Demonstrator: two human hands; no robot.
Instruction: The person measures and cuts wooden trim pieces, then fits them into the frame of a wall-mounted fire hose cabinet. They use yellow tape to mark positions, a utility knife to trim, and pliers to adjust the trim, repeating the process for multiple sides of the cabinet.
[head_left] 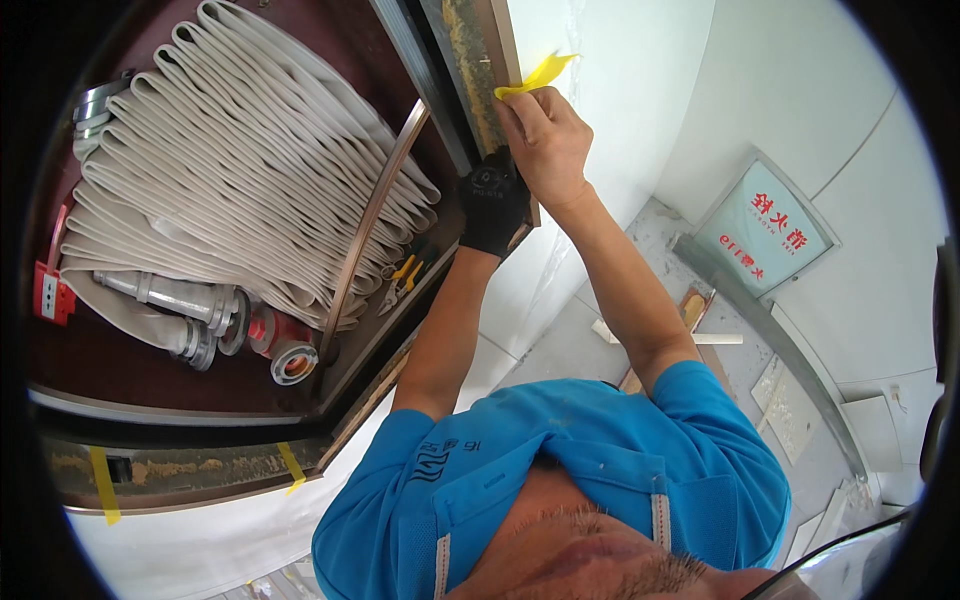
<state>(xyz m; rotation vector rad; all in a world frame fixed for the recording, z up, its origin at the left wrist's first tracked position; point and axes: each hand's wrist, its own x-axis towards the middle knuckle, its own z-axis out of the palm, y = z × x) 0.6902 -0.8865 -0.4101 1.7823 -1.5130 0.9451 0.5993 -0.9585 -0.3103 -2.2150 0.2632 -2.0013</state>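
My right hand [548, 140], bare, pinches a strip of yellow tape [540, 78] between thumb and fingers at the brown cabinet frame's [508, 45] outer edge. Part of the strip sticks out past my fingers. Just below it, my left hand [493, 203] in a black glove is closed on the same frame, its fingertips partly hidden. Inside the cabinet, left of my hands, a folded white fire hose [250, 170] hangs behind a copper-coloured bar [380, 205]. Yellow-handled cutters [402, 280] lie on the inner ledge near my left forearm.
A metal hose nozzle [170, 295], couplings [200, 342] and a red hydrant valve [280, 335] sit low in the cabinet beside a small red box [52, 293]. Yellow tape pieces [104, 485] cross the lower frame. A glass-panelled door [765, 225] and board scraps [790, 405] are at the right.
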